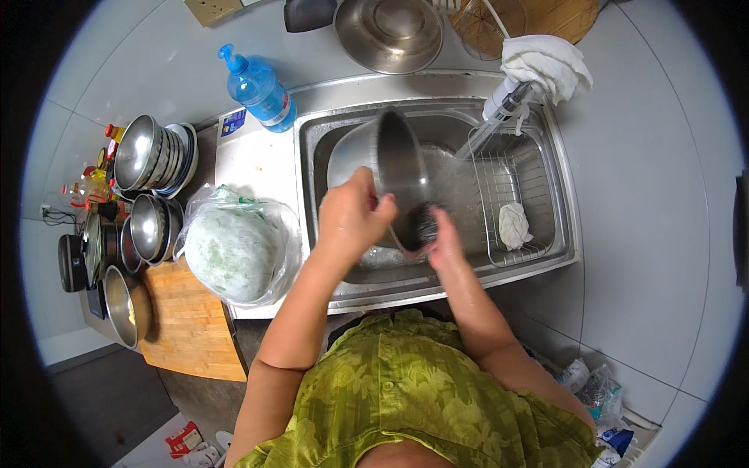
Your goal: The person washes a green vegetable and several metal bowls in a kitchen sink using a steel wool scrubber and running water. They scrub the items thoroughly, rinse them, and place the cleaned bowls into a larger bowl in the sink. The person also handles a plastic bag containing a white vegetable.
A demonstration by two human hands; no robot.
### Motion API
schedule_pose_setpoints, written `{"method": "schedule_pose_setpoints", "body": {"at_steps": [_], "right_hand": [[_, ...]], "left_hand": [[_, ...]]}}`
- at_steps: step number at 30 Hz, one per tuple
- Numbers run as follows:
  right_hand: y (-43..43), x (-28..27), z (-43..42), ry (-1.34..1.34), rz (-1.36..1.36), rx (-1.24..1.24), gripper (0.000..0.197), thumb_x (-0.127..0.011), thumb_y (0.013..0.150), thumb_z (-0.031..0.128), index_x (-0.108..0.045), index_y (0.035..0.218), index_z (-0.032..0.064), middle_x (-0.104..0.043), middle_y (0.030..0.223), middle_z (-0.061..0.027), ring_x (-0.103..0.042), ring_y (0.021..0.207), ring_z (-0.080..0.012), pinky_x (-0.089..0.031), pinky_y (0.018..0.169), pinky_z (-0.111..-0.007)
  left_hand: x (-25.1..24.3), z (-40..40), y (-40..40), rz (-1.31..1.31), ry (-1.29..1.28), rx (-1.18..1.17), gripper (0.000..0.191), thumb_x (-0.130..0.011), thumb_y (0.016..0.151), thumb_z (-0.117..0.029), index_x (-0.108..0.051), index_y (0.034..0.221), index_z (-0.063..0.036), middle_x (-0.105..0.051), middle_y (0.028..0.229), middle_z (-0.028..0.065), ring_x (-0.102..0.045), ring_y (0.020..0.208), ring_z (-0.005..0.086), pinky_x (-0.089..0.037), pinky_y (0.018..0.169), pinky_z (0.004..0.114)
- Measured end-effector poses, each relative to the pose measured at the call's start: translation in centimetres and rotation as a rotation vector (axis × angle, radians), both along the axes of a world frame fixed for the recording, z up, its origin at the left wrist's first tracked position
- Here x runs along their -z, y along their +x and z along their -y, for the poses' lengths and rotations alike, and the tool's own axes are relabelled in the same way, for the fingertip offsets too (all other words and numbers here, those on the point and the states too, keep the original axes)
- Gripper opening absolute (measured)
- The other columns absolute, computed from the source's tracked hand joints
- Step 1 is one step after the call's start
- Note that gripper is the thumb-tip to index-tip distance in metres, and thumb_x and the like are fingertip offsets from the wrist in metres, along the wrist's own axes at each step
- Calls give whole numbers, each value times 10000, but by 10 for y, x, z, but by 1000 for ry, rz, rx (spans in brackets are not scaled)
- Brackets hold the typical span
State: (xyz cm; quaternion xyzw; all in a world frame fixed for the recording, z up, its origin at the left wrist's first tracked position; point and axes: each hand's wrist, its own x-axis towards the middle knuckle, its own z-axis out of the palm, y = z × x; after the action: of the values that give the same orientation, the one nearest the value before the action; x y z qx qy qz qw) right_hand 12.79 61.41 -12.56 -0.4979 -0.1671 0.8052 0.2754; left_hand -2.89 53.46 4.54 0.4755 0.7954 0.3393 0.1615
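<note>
My left hand (356, 212) grips the rim of a large metal bowl (354, 153), which is tipped on its side over the left part of a stainless steel sink (450, 281). A dark, round scrubber (425, 225), blurred, is held in my right hand (446, 238) against the lower part of the bowl. Water streams from the faucet (504, 108) at the sink's back right, to the right of the bowl. A wire basket (488, 228) in the sink's right side holds a crumpled white cloth (514, 226).
A blue pump bottle (261, 96) stands behind left. A bagged winter melon (233, 254) lies left of the sink, beside a wooden board (187, 322). Stacked metal bowls (138, 153) stand farther left. A white cloth (544, 64) hangs over the faucet.
</note>
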Motion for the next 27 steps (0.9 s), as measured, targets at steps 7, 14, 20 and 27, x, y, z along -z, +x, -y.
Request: {"method": "schedule_pose_setpoints", "body": {"at_steps": [7,14,20,27], "right_hand": [[60,-60,-61,829,543,155,239,-667,786,170,-614,858,-52,-608,860,-111,-590,762,-215,-448,718,-311],[84,-92,-69,1526,1063,173,263,-683,720,99,-609,903,-74,-556,1035,-196,-549,946,-324,-429,848,-404],[78,-95,-68,1393,889,141,322,-658,765,81,-574,1052,-39,-578,1056,-159,-569,963,-255,-462,839,-361],[107,-70,-106,1139,1058,-108,391,-611,878,278,-592,1020,-86,-642,887,-195,-608,802,-292,-480,734,-391]], "left_hand": [[96,10,8,901,178,-134,207,-650,850,-134,-479,806,-25,-536,664,16,-531,564,78,-421,496,214],[113,-4,43,1220,-51,-156,244,-625,872,-165,-490,1008,-13,-553,892,48,-566,765,107,-500,578,213],[119,-7,39,1762,-205,-182,265,-611,854,-239,-541,1026,-49,-583,770,18,-476,537,57,-356,392,154],[114,-21,46,1723,-418,-19,340,-580,836,-200,-525,1080,30,-626,882,114,-641,721,184,-541,555,259]]}}
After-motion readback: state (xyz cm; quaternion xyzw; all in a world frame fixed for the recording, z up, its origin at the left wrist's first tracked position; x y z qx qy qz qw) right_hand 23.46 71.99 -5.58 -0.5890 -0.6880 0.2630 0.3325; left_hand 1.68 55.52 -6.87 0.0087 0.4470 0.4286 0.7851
